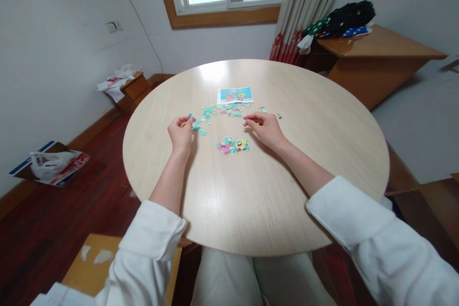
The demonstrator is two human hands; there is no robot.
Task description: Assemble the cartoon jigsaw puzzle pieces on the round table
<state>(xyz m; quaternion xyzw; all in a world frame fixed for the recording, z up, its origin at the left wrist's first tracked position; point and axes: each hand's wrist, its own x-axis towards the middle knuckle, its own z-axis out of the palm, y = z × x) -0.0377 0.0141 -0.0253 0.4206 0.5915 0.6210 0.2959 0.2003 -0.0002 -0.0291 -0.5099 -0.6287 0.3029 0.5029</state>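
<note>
My left hand is closed in a pinch on a small puzzle piece, left of the loose pieces. Over the table, my right hand hovers with its fingers bent and the fingertips slightly apart; nothing shows between them. Between and a little nearer than the hands lies a joined section of jigsaw puzzle, with a yellow cartoon figure, a pink one and a smaller one between them. Loose turquoise and pale puzzle pieces are scattered beyond it. Behind them rests a printed reference picture with similar figures.
Everything lies on a round, light wood table. A few stray pieces lie beyond my right hand. At the back right, a wooden desk holds dark and polka-dotted cloth. A window and curtain are behind the table.
</note>
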